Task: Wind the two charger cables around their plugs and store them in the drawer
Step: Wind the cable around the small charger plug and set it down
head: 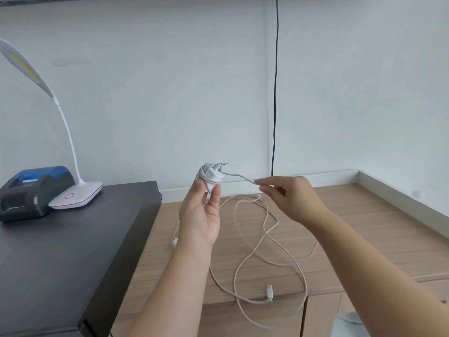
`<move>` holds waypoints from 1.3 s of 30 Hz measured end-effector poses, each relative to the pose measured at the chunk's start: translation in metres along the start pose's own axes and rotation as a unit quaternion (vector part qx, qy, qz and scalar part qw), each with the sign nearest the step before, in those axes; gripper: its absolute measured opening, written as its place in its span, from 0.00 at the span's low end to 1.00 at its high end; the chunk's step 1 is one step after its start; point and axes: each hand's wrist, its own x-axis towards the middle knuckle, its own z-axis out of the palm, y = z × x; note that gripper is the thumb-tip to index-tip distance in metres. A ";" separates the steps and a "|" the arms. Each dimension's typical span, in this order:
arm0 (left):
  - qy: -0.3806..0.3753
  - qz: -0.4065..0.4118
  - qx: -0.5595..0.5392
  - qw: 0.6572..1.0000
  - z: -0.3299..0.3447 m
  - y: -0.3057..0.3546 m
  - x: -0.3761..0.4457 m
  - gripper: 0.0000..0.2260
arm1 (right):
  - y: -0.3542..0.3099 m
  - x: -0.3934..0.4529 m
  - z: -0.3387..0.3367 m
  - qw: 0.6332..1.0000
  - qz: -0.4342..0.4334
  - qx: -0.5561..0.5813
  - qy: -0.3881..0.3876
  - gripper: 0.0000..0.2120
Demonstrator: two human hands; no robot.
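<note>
Loose beige cable (264,242) sprawls in loops over the middle of the wooden counter (364,229), its white connector (270,293) near the front edge. Counter right of the loops is bare. Left, a raised black surface (60,251) carries a printer (34,190) and desk lamp (75,193) at the back. A black cord (275,93) hangs down the wall.

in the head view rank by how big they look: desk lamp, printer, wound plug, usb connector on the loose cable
1. desk lamp
2. printer, though nearness may flatter both
3. wound plug
4. usb connector
</note>
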 end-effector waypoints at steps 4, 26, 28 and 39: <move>-0.019 0.007 0.005 1.000 0.005 -0.007 -0.004 0.10 | -0.001 -0.002 0.011 0.980 -0.030 -0.190 -0.048 0.08; -0.054 0.135 0.439 0.887 -0.030 -0.023 0.001 0.12 | -0.035 -0.014 0.010 0.954 -0.212 -0.151 -0.147 0.12; -0.091 0.177 0.524 0.828 -0.031 -0.023 -0.004 0.13 | -0.034 -0.009 0.005 0.951 -0.206 -0.178 -0.146 0.13; -0.251 0.195 0.656 0.685 -0.026 0.000 -0.010 0.19 | -0.033 0.015 -0.013 0.956 -0.196 -0.187 -0.114 0.13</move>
